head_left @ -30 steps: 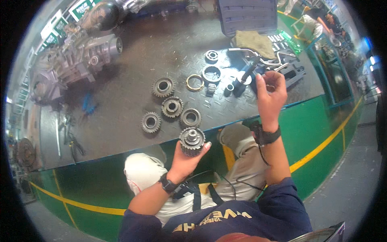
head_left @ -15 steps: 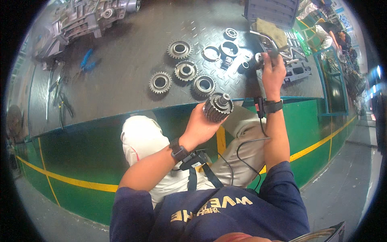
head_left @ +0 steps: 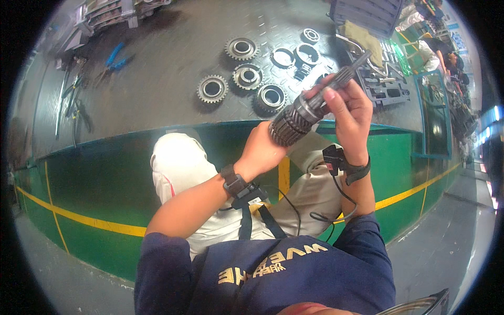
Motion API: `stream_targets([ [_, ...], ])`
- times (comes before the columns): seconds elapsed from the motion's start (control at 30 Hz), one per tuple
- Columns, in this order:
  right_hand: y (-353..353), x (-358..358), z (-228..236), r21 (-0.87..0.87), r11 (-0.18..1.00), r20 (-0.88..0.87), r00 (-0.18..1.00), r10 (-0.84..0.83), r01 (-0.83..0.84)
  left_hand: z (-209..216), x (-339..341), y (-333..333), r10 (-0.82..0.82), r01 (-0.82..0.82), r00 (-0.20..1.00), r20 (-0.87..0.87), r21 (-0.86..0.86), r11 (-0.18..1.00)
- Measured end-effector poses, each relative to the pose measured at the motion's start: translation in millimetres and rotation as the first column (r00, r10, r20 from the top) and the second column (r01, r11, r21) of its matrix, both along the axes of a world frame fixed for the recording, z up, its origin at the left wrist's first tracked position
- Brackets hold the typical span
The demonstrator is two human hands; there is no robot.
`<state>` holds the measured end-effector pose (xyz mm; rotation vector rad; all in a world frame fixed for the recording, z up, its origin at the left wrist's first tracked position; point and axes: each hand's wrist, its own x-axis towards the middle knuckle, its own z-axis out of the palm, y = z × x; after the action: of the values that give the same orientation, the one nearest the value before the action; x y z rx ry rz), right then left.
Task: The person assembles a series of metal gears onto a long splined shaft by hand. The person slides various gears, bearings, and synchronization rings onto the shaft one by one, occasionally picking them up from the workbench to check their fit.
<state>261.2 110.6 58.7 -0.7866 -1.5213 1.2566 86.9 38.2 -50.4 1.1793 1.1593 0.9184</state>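
My left hand (head_left: 262,149) is wrapped round the lower end of a dark geared shaft (head_left: 291,125), its toothed gear tilted up to the right just beyond the bench edge. My right hand (head_left: 352,113) grips a slimmer splined shaft (head_left: 346,75) with thumb and fingers, its thin tip pointing to the upper right. The two shafts lie in line and seem to meet end to end; my right fingers partly cover the joint. Closest on the bench are a gear ring (head_left: 271,98) and another gear (head_left: 248,77).
More gears (head_left: 212,89) and bearing rings (head_left: 307,54) lie on the dark bench (head_left: 168,79). A socket tool case (head_left: 388,93) and a yellowish cloth (head_left: 362,37) are at right. Blue-handled pliers (head_left: 116,58) and a metal housing (head_left: 105,18) are at left.
My right hand has come left and toward me, bringing the splined shaft to the geared shaft. In my left hand the geared shaft has tipped from near upright to slanting right.
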Motion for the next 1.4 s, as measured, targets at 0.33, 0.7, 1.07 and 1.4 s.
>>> stream_targets([
  [0.33, -1, -6, -4, -0.1, 0.995, 0.015, 1.0, 0.009, -0.007, 17, -13, 0, 0.057, -0.058, 0.998, 0.019, 0.078, 0.995],
  [0.7, -6, -14, 11, 0.059, 0.956, -0.009, 0.957, 0.289, -0.288, 41, -36, -1, -0.206, 0.199, 0.738, 0.642, 0.084, 0.976],
  [1.07, -17, -49, -9, 0.442, 0.86, 0.316, 0.942, 0.116, -0.254, 53, -57, 1, -0.062, -0.061, 0.681, 0.73, 0.141, 0.988],
  [1.4, -16, -57, -15, 0.562, 0.802, 0.344, 0.939, -0.005, -0.202, 35, -52, -5, 0.028, -0.033, 0.352, 0.936, -0.017, 0.999],
])
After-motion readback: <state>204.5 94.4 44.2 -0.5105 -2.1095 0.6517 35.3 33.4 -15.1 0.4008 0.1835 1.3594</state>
